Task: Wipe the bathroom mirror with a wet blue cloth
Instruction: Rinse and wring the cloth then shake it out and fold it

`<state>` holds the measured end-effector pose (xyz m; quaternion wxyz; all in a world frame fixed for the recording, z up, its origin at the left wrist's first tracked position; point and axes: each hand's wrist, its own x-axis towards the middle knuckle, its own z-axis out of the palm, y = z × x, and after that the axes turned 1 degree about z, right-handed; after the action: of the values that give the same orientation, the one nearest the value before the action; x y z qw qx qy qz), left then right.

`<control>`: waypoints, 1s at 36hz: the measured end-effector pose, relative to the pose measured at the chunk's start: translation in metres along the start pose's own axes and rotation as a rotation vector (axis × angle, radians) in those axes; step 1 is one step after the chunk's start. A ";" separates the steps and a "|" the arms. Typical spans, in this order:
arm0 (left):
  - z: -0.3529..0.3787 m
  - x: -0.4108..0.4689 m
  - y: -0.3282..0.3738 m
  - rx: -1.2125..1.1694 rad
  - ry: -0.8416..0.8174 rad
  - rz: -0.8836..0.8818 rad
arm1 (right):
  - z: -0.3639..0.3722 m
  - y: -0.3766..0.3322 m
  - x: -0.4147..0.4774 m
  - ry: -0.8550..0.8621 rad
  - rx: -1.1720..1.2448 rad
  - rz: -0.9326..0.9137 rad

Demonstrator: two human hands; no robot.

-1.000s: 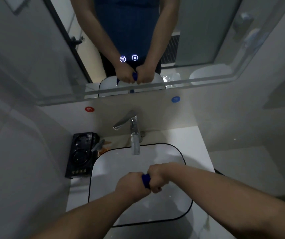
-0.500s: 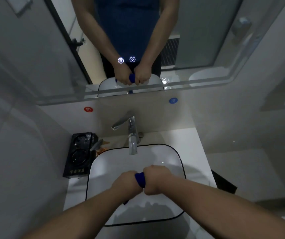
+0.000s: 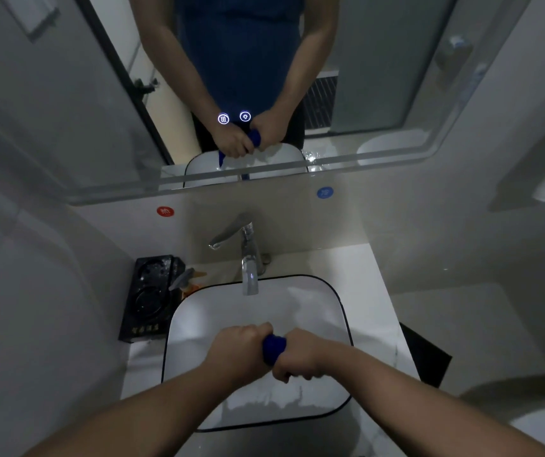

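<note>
A blue cloth (image 3: 273,348) is bunched into a tight roll between my two fists over the white sink basin (image 3: 314,308). My left hand (image 3: 236,352) grips its left end and my right hand (image 3: 301,356) grips its right end, knuckles up. Only a short piece of cloth shows between them. The bathroom mirror (image 3: 67,110) hangs on the wall above the basin and reflects my arms, both fists and the cloth. Two small lit touch buttons (image 3: 234,117) glow on the glass.
A chrome tap (image 3: 248,258) stands behind the basin. A black socket box (image 3: 149,298) and a spray bottle (image 3: 187,280) sit on the counter at the left. Red (image 3: 165,211) and blue (image 3: 325,192) round stickers mark the wall. A toilet (image 3: 544,430) is at lower right.
Both fists stay clamped on the cloth over the basin and have twisted slightly against each other. In the mirror a cloth end now hangs below the reflected hands.
</note>
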<state>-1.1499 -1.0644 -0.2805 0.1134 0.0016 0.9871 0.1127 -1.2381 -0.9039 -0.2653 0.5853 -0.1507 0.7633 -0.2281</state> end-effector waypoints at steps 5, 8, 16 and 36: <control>0.001 -0.009 -0.005 -0.293 -0.056 -0.330 | -0.001 0.011 -0.005 0.066 0.340 -0.146; -0.002 -0.015 -0.001 -0.768 0.013 -0.635 | 0.007 0.016 0.007 0.312 0.662 -0.037; -0.014 0.002 0.028 -1.838 0.343 -1.152 | 0.054 -0.007 -0.011 0.304 0.505 -0.056; -0.025 -0.021 0.002 -1.940 -0.207 -1.050 | 0.046 -0.004 -0.029 0.910 -0.330 -0.569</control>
<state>-1.1354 -1.0687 -0.2519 0.1823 -0.4971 0.3437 0.7756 -1.1858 -0.9008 -0.2494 0.0811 -0.3268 0.8937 -0.2965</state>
